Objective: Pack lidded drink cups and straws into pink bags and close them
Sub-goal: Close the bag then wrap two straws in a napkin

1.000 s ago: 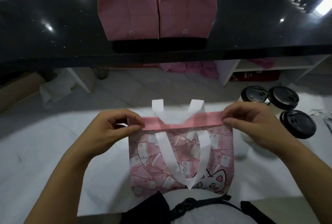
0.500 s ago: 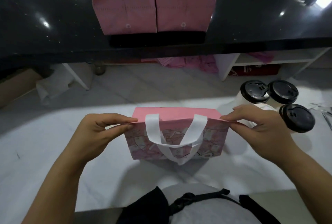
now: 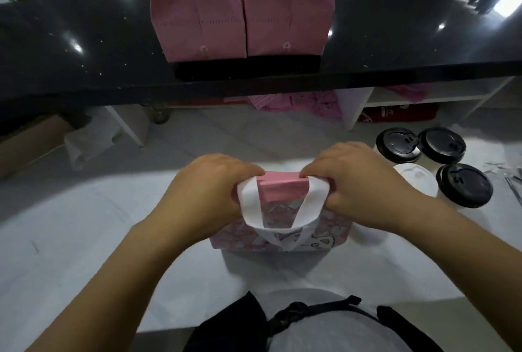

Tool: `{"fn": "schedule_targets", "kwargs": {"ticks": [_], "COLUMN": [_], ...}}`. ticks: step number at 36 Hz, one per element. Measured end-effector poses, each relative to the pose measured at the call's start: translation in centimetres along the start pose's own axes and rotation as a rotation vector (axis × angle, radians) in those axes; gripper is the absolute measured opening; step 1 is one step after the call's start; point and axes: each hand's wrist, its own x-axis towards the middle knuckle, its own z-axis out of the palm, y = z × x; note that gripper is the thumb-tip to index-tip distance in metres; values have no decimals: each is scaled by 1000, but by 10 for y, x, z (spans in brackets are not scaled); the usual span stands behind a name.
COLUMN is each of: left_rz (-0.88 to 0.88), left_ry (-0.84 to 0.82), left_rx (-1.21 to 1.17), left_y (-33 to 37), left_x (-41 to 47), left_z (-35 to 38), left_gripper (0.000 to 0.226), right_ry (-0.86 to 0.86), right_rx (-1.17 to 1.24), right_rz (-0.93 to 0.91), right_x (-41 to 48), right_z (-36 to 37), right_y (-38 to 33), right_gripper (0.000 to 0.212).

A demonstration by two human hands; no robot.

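You are pinching the folded top of the pink bag [image 3: 279,190] closed between your left hand [image 3: 209,190] and right hand [image 3: 358,182] (contents hidden), while four lidded cups [image 3: 463,185] just right of your grip are waiting unpacked.

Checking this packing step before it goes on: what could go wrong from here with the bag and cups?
The right hand works close beside the cups; a sideways swing might tip one. It and the left hand squeeze the bag top by the white handle, which could get caught in the closure.
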Motion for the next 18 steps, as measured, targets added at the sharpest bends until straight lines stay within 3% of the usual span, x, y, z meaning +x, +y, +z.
{"fn": "schedule_targets", "kwargs": {"ticks": [4, 10, 13, 18], "left_rz": [-35, -7, 16, -22], "left_ry": [-69, -104, -131, -122], "left_rx": [218, 83, 1, -43], "left_y": [8, -8, -19, -45], "left_x": [14, 20, 17, 2], "left_z": [4, 2, -5, -23], "left_gripper": [23, 26, 28, 35], "right_ry": [-27, 29, 42, 29], "right_rx": [-133, -141, -117, 71], "right_rz": [-58, -94, -74, 11], "right_x": [9, 7, 5, -12], "right_z": [8, 15, 14, 4], "right_y": [-4, 2, 9, 35], "right_gripper": [20, 24, 11, 34]}}
